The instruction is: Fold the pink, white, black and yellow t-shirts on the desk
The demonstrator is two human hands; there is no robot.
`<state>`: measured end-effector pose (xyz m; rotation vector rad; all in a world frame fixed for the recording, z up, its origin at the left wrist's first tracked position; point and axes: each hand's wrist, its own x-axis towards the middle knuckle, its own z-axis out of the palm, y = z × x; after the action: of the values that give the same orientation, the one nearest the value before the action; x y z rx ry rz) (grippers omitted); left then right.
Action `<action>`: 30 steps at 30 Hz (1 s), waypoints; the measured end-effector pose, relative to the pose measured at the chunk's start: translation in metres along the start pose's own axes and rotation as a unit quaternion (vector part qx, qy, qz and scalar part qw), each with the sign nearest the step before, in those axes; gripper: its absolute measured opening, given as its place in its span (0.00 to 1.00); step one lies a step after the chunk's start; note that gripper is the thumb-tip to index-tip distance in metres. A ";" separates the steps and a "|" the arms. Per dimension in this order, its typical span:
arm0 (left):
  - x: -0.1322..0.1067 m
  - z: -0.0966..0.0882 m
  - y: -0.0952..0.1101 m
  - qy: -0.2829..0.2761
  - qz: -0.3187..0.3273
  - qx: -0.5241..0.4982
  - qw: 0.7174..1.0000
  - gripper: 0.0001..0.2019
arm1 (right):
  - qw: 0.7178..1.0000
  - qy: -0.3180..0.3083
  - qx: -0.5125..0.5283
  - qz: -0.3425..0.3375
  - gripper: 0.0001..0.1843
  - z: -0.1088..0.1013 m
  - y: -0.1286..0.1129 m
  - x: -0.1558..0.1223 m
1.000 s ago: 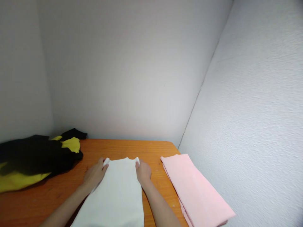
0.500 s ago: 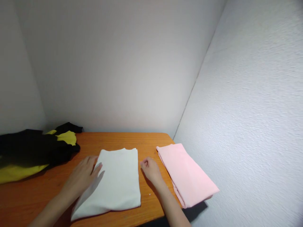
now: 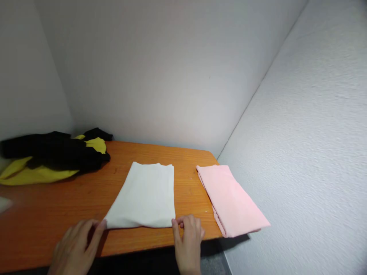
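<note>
A folded white cloth (image 3: 146,194) lies flat on the wooden table (image 3: 129,244). Its near left corner is pinched between the thumb and fingers of my left hand (image 3: 78,244). My right hand (image 3: 187,238) has its thumb and forefinger closed at the near right corner of the same cloth. The near edge runs between both hands with a slight ripple. To the right, a folded pink cloth (image 3: 229,202) rests with its near end reaching past the table's edge.
A loose heap of black (image 3: 63,152) and yellow fabric (image 3: 43,175) sits at the table's far left. Grey-white walls (image 3: 160,76) stand behind and to the right. Something pale and blurred (image 3: 4,204) shows at the left edge.
My left hand has come from the cloth's left side to its near left corner. My right hand has moved from beside the right edge to the near right corner. The view has shifted.
</note>
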<state>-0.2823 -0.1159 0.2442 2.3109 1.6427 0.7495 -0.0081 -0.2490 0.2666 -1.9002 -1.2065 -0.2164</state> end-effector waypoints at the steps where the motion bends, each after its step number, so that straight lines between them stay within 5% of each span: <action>1: 0.002 -0.005 0.007 0.004 -0.011 -0.012 1.000 0.21 | 1.000 0.005 0.013 -0.012 0.15 0.001 -0.003 0.001; 6: 0.006 -0.018 0.023 -0.004 -0.035 -0.042 0.998 0.24 | 0.999 0.018 -0.008 -0.033 0.17 0.006 -0.004 0.004; 16: 0.006 -0.020 0.000 -0.046 -0.018 0.045 0.998 0.22 | 0.997 -0.014 -0.067 -0.036 0.17 0.000 0.011 0.006; 20: 0.017 -0.033 0.024 0.026 0.034 0.058 0.997 0.21 | 0.998 -0.020 -0.064 -0.015 0.11 -0.011 -0.010 0.022; 22: 0.027 -0.034 0.044 0.012 0.103 0.014 0.995 0.19 | 0.998 -0.043 -0.045 -0.032 0.09 -0.009 -0.026 0.028; 26: 0.044 -0.013 0.077 -0.018 0.220 -0.008 0.975 0.19 | 0.990 -0.095 -0.037 -0.096 0.14 0.021 -0.053 0.028; 30: 0.049 0.023 0.083 -0.003 0.266 0.103 0.959 0.22 | 0.986 -0.117 -0.061 -0.104 0.23 0.057 -0.055 0.021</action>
<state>-0.1902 -0.0974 0.2759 2.9493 1.1385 0.6845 -0.0578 -0.1842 0.2731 -1.9438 -1.5860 -0.1860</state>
